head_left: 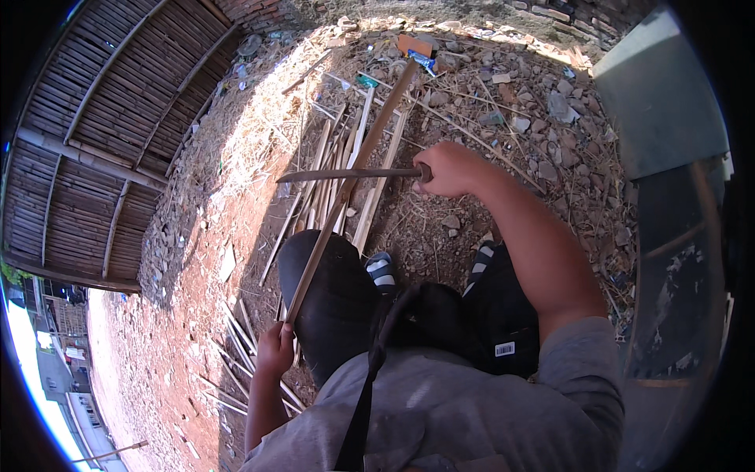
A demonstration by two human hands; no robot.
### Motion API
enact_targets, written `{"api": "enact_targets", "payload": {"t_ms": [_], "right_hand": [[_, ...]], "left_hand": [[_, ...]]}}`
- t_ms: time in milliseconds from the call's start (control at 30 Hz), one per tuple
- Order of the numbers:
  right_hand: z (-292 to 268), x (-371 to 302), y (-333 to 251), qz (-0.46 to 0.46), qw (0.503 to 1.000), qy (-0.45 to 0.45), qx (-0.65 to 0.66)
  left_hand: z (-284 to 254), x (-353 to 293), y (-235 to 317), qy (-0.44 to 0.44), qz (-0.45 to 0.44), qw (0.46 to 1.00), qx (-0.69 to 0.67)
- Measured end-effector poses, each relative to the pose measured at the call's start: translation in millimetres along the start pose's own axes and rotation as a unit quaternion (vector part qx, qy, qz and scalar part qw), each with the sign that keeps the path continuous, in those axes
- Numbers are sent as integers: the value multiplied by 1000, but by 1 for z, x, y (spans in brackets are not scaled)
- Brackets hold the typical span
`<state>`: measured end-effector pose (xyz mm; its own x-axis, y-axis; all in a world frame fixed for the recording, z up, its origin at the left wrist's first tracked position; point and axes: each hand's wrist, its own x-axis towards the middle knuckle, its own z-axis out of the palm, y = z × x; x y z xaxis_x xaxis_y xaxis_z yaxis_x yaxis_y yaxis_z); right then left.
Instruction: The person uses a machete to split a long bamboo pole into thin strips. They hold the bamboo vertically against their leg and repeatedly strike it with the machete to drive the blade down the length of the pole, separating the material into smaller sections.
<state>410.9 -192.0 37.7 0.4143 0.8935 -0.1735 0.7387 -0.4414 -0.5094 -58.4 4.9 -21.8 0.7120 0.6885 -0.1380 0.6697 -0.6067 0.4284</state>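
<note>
In my right hand [452, 169] is the handle of a machete [322, 175], its long dark blade pointing left. The blade crosses a long brown bamboo strip [385, 114]; I cannot tell whether it touches or rests just over it. Down by my left thigh, my left hand [275, 350] is closed around the near end of this strip. From there the strip slants up past my left knee [322, 263] and away over the ground. Its far end lies near a blue wrapper [422, 61].
Several pale split strips [383, 185] lie ahead of my feet, and more [236, 370] beside my left hand. Rubble [543, 134] covers the ground at right. A woven bamboo wall [94, 118] stands left, a grey-green panel [661, 102] right, a brick wall [259, 17] beyond.
</note>
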Motion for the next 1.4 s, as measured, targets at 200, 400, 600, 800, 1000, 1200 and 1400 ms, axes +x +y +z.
{"api": "enact_targets", "payload": {"t_ms": [200,400,600,800,1000,1200,1400], "right_hand": [[0,1,59,118,970,201,74],[17,-7,-18,-31,998,3,-46],[21,-7,-35,-77,993,-6,-95],[1,2,21,97,992,66,38],[16,-6,-10,13,1000,4,-10],[34,-5,-47,-104,989,-16,-101],[9,9,34,55,990,113,64]], "left_hand": [[-5,7,7,-19,7,1000,10],[-5,-1,7,-22,5,1000,9],[-7,0,9,-24,0,999,32],[-10,5,12,-38,-19,999,-17],[-19,5,17,-62,-44,997,-18],[-11,1,13,-32,-15,999,10],[-1,3,7,-2,-1,1000,14]]}}
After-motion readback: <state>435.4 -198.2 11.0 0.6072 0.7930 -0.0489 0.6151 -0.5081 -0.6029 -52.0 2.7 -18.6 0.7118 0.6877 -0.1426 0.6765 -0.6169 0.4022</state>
